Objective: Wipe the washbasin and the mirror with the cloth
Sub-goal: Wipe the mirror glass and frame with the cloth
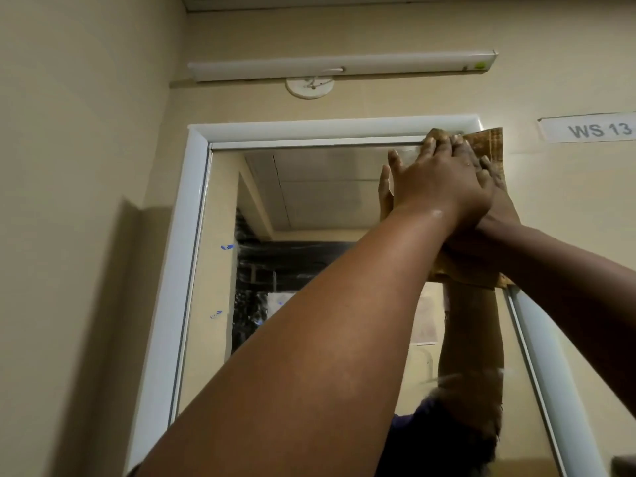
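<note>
hands: left hand (437, 180) laid over right hand (495, 201), fingers straight, pressing
cloth (488, 139): brown, flat on mirror (292, 208) top right corner
sign (592, 129): reads "WS 13", apparently paper

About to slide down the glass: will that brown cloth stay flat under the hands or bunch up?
Probably floppy: the cloth lies flat only where the left hand and right hand press it against the mirror. Its free lower edge looks crumpled, so it may bunch.
</note>
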